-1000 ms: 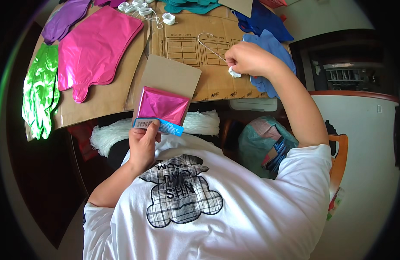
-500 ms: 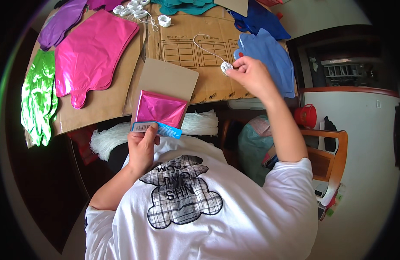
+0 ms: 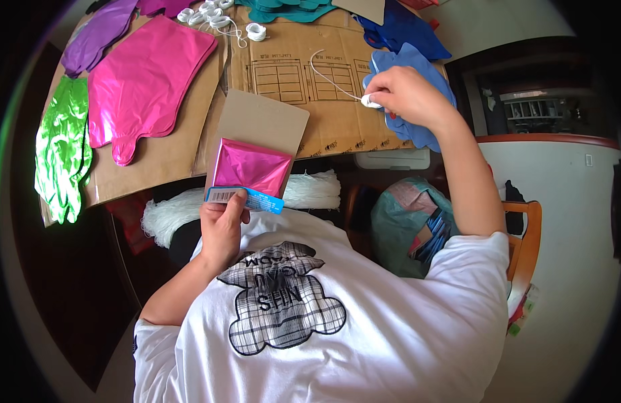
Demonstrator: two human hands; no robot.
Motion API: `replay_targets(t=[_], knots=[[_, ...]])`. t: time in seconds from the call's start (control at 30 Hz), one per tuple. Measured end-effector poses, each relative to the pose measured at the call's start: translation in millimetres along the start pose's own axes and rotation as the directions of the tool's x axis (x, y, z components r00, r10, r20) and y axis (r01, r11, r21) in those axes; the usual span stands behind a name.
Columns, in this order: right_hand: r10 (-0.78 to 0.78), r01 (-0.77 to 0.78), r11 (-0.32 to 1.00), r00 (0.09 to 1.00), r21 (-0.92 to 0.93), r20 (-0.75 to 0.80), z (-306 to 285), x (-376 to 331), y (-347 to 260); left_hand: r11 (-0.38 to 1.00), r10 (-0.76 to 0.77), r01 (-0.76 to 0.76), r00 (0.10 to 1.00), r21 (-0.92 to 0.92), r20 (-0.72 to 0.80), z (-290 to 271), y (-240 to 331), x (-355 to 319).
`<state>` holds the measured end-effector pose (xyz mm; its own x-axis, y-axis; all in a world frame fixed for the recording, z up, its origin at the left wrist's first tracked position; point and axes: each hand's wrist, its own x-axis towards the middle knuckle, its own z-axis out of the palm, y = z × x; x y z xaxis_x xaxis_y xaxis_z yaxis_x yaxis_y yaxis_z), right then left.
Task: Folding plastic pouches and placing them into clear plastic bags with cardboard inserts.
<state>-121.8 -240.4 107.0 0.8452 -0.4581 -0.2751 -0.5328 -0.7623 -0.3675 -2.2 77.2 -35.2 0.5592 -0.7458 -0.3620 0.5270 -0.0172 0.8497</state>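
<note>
My left hand (image 3: 222, 228) pinches the lower end of a brown card (image 3: 263, 121), its thumb on a blue label strip (image 3: 262, 201) with a barcode. A folded shiny pink foil sheet (image 3: 251, 166) lies against the card, above the strip. Out to the right, my right hand (image 3: 410, 95) grips a small coil of white string (image 3: 369, 101) between thumb and fingers. One loose string end curves away to the left over the cardboard. Beneath that hand spreads a flat light-blue foil piece (image 3: 418, 60), partly covered by it.
Cardboard (image 3: 277, 50) covers the table. On it lie flat foil pieces: pink (image 3: 149, 74), green (image 3: 63, 148), purple (image 3: 99, 40), teal (image 3: 283, 10) and dark blue (image 3: 408, 30). White string coils (image 3: 256, 31) sit at the back. A white string bundle (image 3: 314, 191) and plastic bag (image 3: 401, 221) are below the edge.
My right hand has moved right and slightly up with the string coil, over the light-blue foil, trailing the loose end. My left hand and the card have barely moved.
</note>
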Motion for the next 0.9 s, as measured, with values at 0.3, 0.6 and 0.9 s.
replay_targets(t=[0.3,0.6,0.9], knots=[[-0.027,0.101,0.872,0.987,-0.480,0.158,13,58,-18,1.000,-0.007,0.007,1.000,-0.008,0.008,-1,1,0],[-0.039,0.037,0.999,0.991,-0.016,-0.131,-9,30,2,1.000,-0.019,0.018,1.000,0.007,0.011,-1,4,0],[0.148,-0.103,0.987,0.893,0.126,-0.426,60,4,4,1.000,-0.017,0.017,1.000,0.023,0.007,-1,5,1]])
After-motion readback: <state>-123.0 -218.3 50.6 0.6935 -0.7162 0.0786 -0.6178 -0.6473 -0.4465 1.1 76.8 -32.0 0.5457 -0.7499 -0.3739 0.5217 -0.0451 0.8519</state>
